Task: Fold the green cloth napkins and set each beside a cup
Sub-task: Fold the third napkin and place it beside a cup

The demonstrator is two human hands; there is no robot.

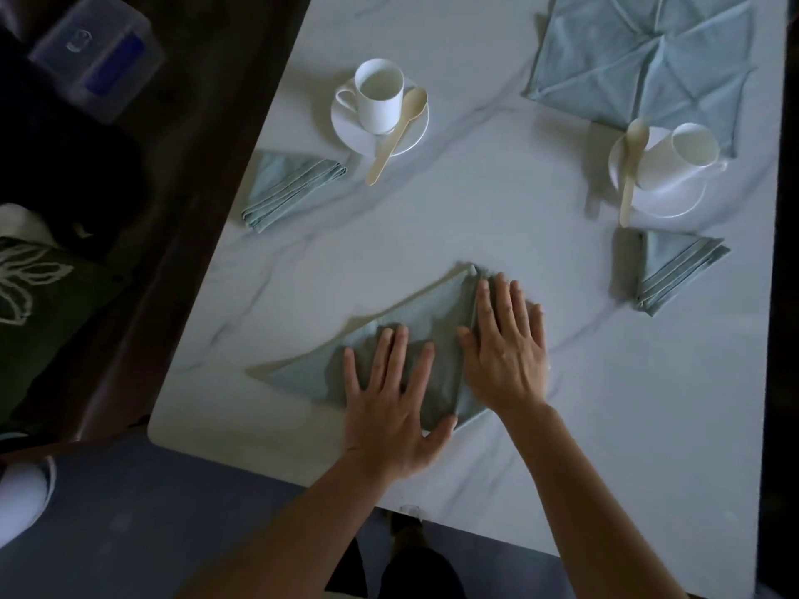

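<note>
- Head view: a green napkin (432, 313), folded into a triangle, lies flat on the marble table (475, 201).
- The left hand (389, 408) presses on that napkin's middle with its fingers straight and spread, gripping nothing.
- The right hand (506, 352) lies flat on the napkin's right part, fingers straight, also released.
- Beyond the napkin to the left, a folded napkin (289, 188) sits near the left cup (379, 95).
- Beyond it to the right, another folded napkin (674, 270) sits just beside the right cup (687, 155).
- Farthest from the napkin, behind the right cup, lies a creased open cloth (640, 58).
</note>
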